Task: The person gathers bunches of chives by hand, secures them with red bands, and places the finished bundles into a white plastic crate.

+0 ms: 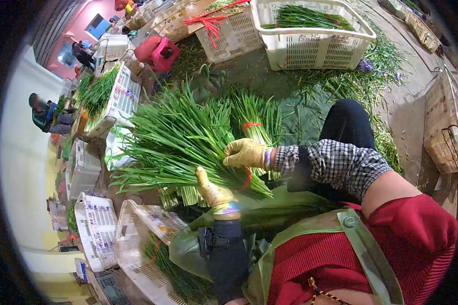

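White crate [315, 48] at top holds green stalks, while the gloved right hand [245, 153] and left hand [213, 192] both grasp the chive bundle [180, 145] held above the lap, long axis horizontal, leaf tips pointing left.

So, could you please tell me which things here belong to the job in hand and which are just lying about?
In hand: left hand, right hand, chive bunch, red tie.

Lying about: tied bunch, white crate, pink stool, wicker basket.
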`<action>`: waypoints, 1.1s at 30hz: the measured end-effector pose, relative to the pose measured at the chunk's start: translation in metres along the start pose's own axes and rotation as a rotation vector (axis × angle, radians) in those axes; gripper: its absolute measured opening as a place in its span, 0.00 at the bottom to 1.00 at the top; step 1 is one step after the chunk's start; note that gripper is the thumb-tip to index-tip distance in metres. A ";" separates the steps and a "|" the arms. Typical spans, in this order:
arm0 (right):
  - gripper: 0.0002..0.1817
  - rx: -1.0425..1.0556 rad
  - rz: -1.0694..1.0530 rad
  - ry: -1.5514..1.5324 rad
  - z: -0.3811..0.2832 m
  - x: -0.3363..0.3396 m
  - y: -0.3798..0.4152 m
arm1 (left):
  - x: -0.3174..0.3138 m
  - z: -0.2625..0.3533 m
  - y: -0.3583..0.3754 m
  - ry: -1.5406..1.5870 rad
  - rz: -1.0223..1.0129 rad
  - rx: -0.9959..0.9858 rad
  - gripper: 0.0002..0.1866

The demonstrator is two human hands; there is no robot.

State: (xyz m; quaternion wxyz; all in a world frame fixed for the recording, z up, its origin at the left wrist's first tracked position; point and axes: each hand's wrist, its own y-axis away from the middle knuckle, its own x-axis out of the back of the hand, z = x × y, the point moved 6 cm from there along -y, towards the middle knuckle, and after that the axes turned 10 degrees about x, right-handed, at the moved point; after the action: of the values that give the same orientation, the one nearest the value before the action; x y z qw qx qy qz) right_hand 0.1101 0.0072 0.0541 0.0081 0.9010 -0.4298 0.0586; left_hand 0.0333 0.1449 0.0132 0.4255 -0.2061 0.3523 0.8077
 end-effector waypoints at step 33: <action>0.21 -0.174 0.296 -0.348 0.029 0.090 -0.006 | -0.014 0.008 0.007 0.072 0.022 -0.091 0.24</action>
State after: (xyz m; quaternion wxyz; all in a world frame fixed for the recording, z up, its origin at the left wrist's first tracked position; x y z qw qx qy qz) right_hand 0.1736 -0.0608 0.0359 0.0029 0.8204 -0.5557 -0.1344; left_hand 0.0351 0.1405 0.0304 0.3937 -0.2502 0.3325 0.8197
